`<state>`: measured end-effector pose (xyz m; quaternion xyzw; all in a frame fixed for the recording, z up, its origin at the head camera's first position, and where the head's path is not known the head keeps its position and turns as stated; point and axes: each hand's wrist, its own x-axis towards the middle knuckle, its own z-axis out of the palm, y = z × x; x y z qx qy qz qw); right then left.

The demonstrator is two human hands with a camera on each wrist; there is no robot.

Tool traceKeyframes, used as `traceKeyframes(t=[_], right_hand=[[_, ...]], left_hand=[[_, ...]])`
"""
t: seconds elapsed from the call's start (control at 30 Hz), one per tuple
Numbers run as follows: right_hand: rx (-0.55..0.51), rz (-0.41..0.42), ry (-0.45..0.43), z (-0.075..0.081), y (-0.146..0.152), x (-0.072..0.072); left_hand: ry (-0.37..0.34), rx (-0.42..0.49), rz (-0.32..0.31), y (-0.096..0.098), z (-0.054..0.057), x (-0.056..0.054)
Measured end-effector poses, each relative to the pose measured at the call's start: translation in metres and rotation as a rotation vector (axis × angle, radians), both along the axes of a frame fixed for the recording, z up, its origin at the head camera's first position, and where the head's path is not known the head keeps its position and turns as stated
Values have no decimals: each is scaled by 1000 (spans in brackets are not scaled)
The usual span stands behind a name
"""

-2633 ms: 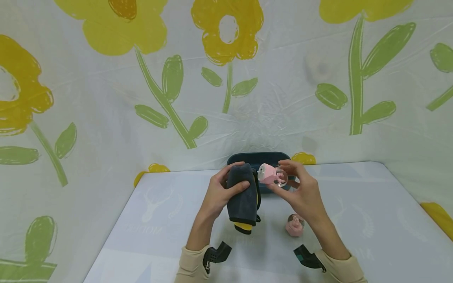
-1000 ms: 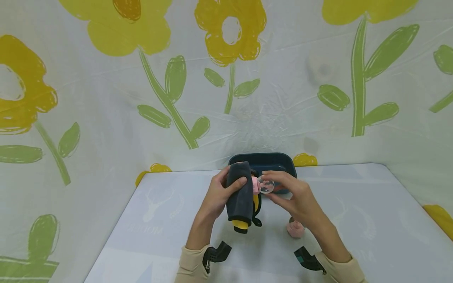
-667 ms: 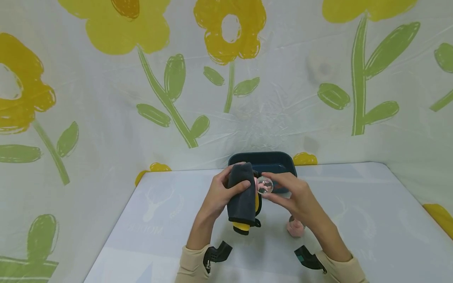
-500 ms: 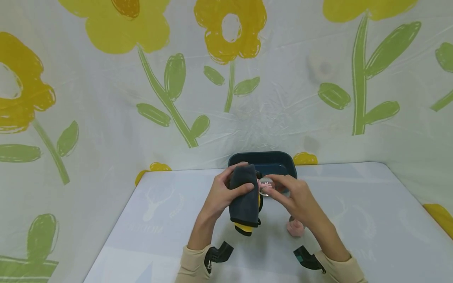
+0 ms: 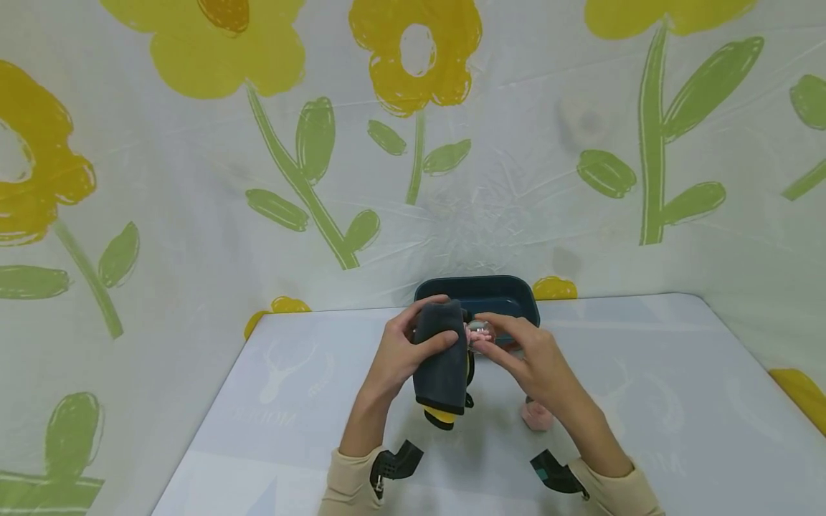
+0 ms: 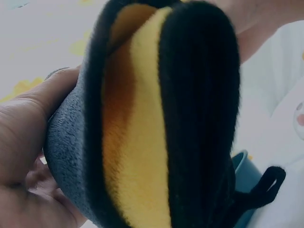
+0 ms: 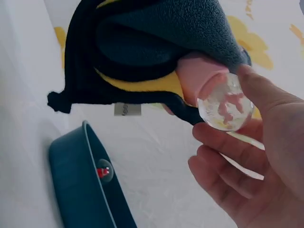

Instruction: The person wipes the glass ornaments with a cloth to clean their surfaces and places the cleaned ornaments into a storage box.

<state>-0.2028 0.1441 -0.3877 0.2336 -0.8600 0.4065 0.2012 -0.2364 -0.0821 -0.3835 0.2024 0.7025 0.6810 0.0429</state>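
Observation:
My left hand (image 5: 405,352) grips a folded microfiber cloth (image 5: 442,369), grey outside and yellow inside, with black edging and a loop. Between thumb and fingertips, my right hand (image 5: 538,355) pinches the clear dome of a small snow globe (image 5: 480,332) at the cloth's right side. The right wrist view shows the globe's pink base (image 7: 194,73) tucked between the cloth's folds, with a pink figure inside the dome. Seen from the left wrist, the folds hide the globe. On the table, a second pink globe (image 5: 537,416) stands partly hidden behind my right forearm.
A dark blue tray (image 5: 477,281) stands at the table's back edge, behind my hands. Inside it, the right wrist view shows a clear dome with a red figure (image 7: 103,171). A flower-printed curtain (image 5: 503,179) hangs behind the white table (image 5: 258,430).
My right hand has moved left, bringing the snow globe's pink base from beside the cloth into its folds. Lately the dome has turned a little in my fingers. My left hand keeps its hold.

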Motion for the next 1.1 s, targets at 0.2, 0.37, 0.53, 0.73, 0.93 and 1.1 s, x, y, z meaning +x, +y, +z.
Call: traceKeyframes(t=[0.2, 0.37, 0.53, 0.73, 0.93, 1.1], right_hand=[[-39, 104, 47, 2, 4, 3], [-37, 152, 61, 4, 5, 5], [-24, 168, 81, 5, 6, 6], [-23, 169, 139, 4, 5, 3], [-16, 153, 159, 5, 5, 0], [-2, 140, 140, 6, 4, -3]], left_hand=[[-29, 24, -2, -1, -1, 2], [-44, 37, -10, -1, -3, 2], [-31, 37, -20, -1, -4, 2], [-3, 59, -27, -1, -1, 0], [23, 40, -27, -1, 1, -4], [37, 28, -23, -4, 0, -6]])
